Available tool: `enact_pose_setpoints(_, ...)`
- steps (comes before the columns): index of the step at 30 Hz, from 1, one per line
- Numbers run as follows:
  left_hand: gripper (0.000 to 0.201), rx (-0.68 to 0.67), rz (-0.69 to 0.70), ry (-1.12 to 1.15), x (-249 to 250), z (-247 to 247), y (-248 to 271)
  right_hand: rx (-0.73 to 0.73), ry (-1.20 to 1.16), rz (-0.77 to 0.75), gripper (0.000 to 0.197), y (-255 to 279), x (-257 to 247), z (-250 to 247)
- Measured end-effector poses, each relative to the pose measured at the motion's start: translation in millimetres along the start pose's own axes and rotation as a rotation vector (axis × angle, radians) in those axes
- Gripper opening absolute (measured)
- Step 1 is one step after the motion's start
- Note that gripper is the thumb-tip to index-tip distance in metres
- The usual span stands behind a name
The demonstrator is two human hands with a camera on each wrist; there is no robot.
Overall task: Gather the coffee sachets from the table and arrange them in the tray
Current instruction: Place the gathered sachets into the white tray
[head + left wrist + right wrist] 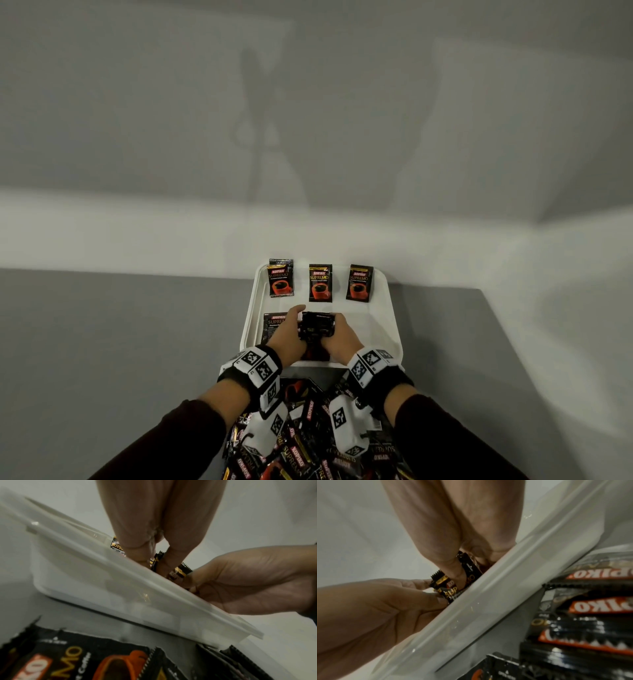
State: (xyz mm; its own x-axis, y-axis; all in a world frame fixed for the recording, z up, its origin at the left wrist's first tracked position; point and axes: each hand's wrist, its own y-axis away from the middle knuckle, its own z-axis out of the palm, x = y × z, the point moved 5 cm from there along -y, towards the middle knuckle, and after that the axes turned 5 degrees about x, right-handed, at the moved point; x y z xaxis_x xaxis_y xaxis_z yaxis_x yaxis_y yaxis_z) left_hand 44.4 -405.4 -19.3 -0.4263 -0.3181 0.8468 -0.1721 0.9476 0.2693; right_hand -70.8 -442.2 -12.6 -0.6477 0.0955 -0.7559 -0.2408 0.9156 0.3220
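A shallow white plastic tray (383, 308) sits on the grey desk (120, 342), and everything here is placed against it. Along the tray's far edge lie three black-and-red coffee sachets face up: one at the far left corner (281, 278), overlapping the rim, one in the middle (320, 283) and one towards the right (359, 283). In the near half of the tray both hands meet over a small bunch of black sachets (317, 327): the left hand (289, 330) and the right hand (340, 337) each curl fingers and thumb round it from either side. How many sachets are in the bunch cannot be told; in the wrist views only serrated ends and fragments of lettering show above the tray's near rim (154, 588), and the lower part is hidden behind that rim. Another sachet (272, 323) lies flat in the tray just left of the bunch, largely covered by the left hand. Nearer than the tray, a loose pile of the same sachets (308, 445) lies heaped on the desk, partly hidden under the wrist-worn cameras and cut off by the bottom edge of the head view.
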Motion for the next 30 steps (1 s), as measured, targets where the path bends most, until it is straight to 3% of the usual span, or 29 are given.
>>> enact_pose_setpoints(5,0.056,0.148,-0.023,-0.012,-3.9,-10.4,-5.2,0.05,-0.098,0.037,0.049,-1.9,-0.1,-2.6)
enact_pose_setpoints(9,0.042,0.154,-0.006,-0.145,-3.9,-14.3,-4.7,0.031,-0.064,0.095,0.05,-4.0,1.1,1.9)
enact_pose_setpoints(13,0.045,0.152,-0.063,-0.134,-6.3,-21.3,-1.4,-0.007,-0.028,0.153,0.048,-7.5,2.7,9.2)
enact_pose_setpoints(17,0.042,0.178,-0.022,-0.155,-6.1,-39.1,-0.7,-0.011,0.003,0.188,0.049,-11.8,6.7,10.5)
enact_pose_setpoints(25,0.024,-0.019,-0.034,-0.284,-6.5,-27.8,-2.5,-0.056,-0.032,0.173,0.031,-19.1,9.0,13.3)
enact_pose_setpoints(30,0.035,-0.008,-0.048,-0.309,-4.5,-21.8,-4.8,-0.08,-0.12,0.212,0.038,-17.6,12.0,12.1)
